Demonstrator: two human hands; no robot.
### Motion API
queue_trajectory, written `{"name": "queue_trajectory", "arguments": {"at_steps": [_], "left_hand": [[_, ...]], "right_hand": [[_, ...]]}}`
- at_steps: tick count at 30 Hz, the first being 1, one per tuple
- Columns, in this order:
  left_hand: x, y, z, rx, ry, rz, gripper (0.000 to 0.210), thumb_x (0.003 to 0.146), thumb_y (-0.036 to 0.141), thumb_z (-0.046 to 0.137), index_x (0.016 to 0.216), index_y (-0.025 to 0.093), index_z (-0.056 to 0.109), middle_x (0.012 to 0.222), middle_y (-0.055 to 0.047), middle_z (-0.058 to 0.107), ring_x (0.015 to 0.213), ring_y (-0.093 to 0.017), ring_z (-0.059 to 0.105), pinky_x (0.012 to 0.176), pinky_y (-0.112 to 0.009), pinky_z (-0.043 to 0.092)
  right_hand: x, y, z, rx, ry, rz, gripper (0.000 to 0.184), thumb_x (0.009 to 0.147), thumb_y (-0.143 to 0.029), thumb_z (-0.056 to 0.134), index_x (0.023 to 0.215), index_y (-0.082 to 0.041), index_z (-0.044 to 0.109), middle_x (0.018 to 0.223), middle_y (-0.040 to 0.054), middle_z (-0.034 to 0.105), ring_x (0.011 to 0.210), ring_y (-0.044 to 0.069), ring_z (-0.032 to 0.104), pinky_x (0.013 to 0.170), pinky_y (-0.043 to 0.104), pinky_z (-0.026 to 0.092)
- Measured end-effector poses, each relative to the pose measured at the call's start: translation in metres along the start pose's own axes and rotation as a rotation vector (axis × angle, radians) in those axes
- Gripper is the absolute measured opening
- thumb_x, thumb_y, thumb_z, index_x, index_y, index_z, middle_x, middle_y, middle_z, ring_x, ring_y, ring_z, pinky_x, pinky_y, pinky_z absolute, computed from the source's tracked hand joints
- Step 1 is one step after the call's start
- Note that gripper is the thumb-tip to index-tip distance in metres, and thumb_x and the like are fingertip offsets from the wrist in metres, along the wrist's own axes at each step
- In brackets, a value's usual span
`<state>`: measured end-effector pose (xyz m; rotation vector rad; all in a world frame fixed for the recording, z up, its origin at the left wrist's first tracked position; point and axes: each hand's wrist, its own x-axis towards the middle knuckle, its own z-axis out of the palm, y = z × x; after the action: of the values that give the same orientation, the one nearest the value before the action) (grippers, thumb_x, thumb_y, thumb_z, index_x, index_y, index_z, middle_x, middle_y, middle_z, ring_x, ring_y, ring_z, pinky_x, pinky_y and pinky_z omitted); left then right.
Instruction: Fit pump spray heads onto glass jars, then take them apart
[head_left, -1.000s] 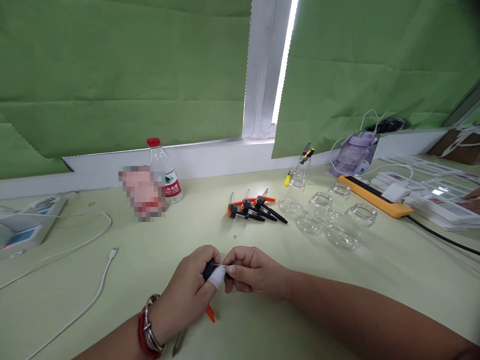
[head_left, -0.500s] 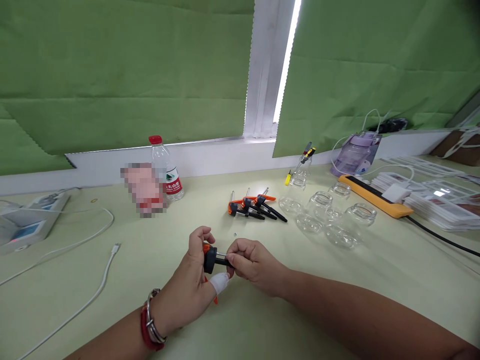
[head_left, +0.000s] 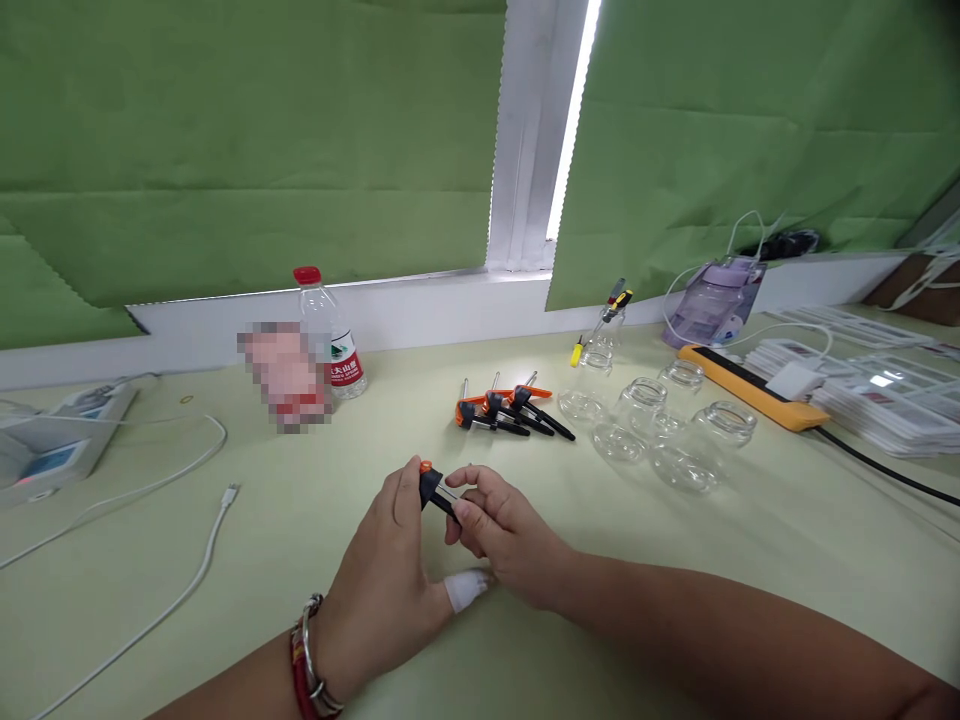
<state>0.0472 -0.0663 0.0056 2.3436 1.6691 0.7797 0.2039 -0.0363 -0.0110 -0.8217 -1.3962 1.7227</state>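
Note:
A black lid with an orange top [head_left: 429,486], a thin metal rod and a black stem sits between my two hands. My left hand [head_left: 390,585] has its fingers closed against the lid's orange end. Its thumb, wrapped in white at the tip, is stretched out below, apart from the lid. Thumb and fingers of my right hand [head_left: 517,535] pinch the rod and stem near their far end, which they hide. Behind my hands, three similar black-and-orange lids [head_left: 495,412] lie side by side on the table.
Several clear glass jars [head_left: 645,410] stand at the right, one with screwdrivers [head_left: 616,300] in it. Beyond are an orange power strip [head_left: 750,388], stacked white frames [head_left: 862,400] and a purple bottle [head_left: 712,305]. A water bottle [head_left: 341,350] and white cable [head_left: 202,560] are at the left.
The lid has turned, so its stem now slopes down to the right. My left hand has rolled over with its back up, and its thumb has moved away from the lid.

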Motion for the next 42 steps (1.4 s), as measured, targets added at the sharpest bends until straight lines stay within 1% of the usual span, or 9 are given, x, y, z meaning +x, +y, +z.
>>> {"name": "queue_trajectory", "arguments": {"at_steps": [5, 8, 12, 18, 22, 27, 33, 39, 42], "left_hand": [[-0.001, 0.003, 0.003, 0.093, -0.007, 0.025, 0.101, 0.061, 0.062, 0.064, 0.135, 0.006, 0.024, 0.123, -0.021, 0.046, 0.113, -0.033, 0.047, 0.091, -0.049, 0.046], [-0.002, 0.005, 0.005, 0.154, 0.009, 0.063, 0.1, 0.059, 0.064, 0.063, 0.133, 0.006, 0.028, 0.121, -0.02, 0.048, 0.111, -0.034, 0.048, 0.09, -0.049, 0.046], [-0.002, 0.008, 0.008, 0.235, 0.064, 0.111, 0.099, 0.058, 0.06, 0.063, 0.132, 0.004, 0.03, 0.123, -0.022, 0.047, 0.113, -0.035, 0.046, 0.092, -0.05, 0.044], [-0.002, 0.008, 0.011, 0.282, 0.081, 0.144, 0.099, 0.056, 0.054, 0.065, 0.133, 0.001, 0.03, 0.125, -0.024, 0.045, 0.116, -0.037, 0.042, 0.095, -0.05, 0.041], [-0.002, 0.008, 0.012, 0.308, 0.079, 0.154, 0.099, 0.056, 0.053, 0.065, 0.132, -0.001, 0.031, 0.126, -0.024, 0.045, 0.116, -0.037, 0.041, 0.095, -0.05, 0.04], [-0.002, 0.01, 0.014, 0.311, 0.079, 0.156, 0.095, 0.058, 0.05, 0.063, 0.132, 0.001, 0.031, 0.124, -0.022, 0.045, 0.114, -0.036, 0.042, 0.095, -0.05, 0.04], [-0.005, 0.012, 0.015, 0.302, 0.067, 0.148, 0.093, 0.057, 0.046, 0.065, 0.132, 0.004, 0.032, 0.12, -0.021, 0.046, 0.114, -0.037, 0.042, 0.094, -0.051, 0.04], [-0.005, 0.015, 0.01, 0.231, 0.05, 0.151, 0.092, 0.057, 0.047, 0.065, 0.133, 0.007, 0.031, 0.117, -0.02, 0.047, 0.111, -0.036, 0.044, 0.09, -0.051, 0.042], [-0.003, 0.016, 0.007, 0.19, 0.049, 0.16, 0.094, 0.058, 0.046, 0.065, 0.135, 0.009, 0.026, 0.117, -0.019, 0.048, 0.109, -0.035, 0.045, 0.089, -0.051, 0.042]], "right_hand": [[0.0, 0.004, 0.003, 0.071, -0.008, 0.075, 0.032, 0.085, -0.03, 0.052, 0.112, -0.022, 0.036, 0.07, -0.0037, 0.056, 0.053, 0.007, 0.041, 0.048, 0.02, 0.032], [0.0, 0.006, 0.005, 0.12, 0.018, 0.122, 0.044, 0.083, -0.025, 0.055, 0.119, -0.023, 0.031, 0.068, -0.0047, 0.057, 0.053, 0.007, 0.046, 0.051, 0.022, 0.037], [-0.001, 0.008, 0.01, 0.24, 0.023, 0.157, 0.062, 0.079, -0.025, 0.061, 0.127, -0.024, 0.022, 0.063, -0.0074, 0.056, 0.049, 0.008, 0.05, 0.052, 0.024, 0.042], [-0.001, 0.011, 0.013, 0.334, 0.024, 0.156, 0.077, 0.074, -0.03, 0.067, 0.132, -0.024, 0.017, 0.06, -0.009, 0.054, 0.048, 0.01, 0.054, 0.053, 0.027, 0.045], [-0.001, 0.011, 0.013, 0.333, 0.03, 0.157, 0.078, 0.074, -0.031, 0.068, 0.133, -0.023, 0.017, 0.057, -0.0101, 0.051, 0.048, 0.011, 0.053, 0.053, 0.027, 0.045], [-0.001, 0.012, 0.012, 0.323, 0.05, 0.176, 0.078, 0.074, -0.029, 0.068, 0.134, -0.023, 0.018, 0.059, -0.0102, 0.047, 0.051, 0.01, 0.051, 0.055, 0.027, 0.044], [-0.003, 0.017, 0.011, 0.224, 0.044, 0.157, 0.075, 0.078, -0.03, 0.066, 0.137, -0.026, 0.019, 0.06, -0.0092, 0.046, 0.053, 0.007, 0.041, 0.053, 0.021, 0.032], [-0.004, 0.013, 0.011, 0.223, -0.012, 0.149, 0.077, 0.079, -0.035, 0.065, 0.139, -0.026, 0.018, 0.062, -0.0081, 0.047, 0.056, 0.008, 0.042, 0.055, 0.022, 0.031], [-0.004, 0.011, 0.011, 0.228, -0.027, 0.144, 0.079, 0.078, -0.036, 0.066, 0.139, -0.026, 0.017, 0.062, -0.0078, 0.048, 0.057, 0.008, 0.043, 0.056, 0.022, 0.032]]}}
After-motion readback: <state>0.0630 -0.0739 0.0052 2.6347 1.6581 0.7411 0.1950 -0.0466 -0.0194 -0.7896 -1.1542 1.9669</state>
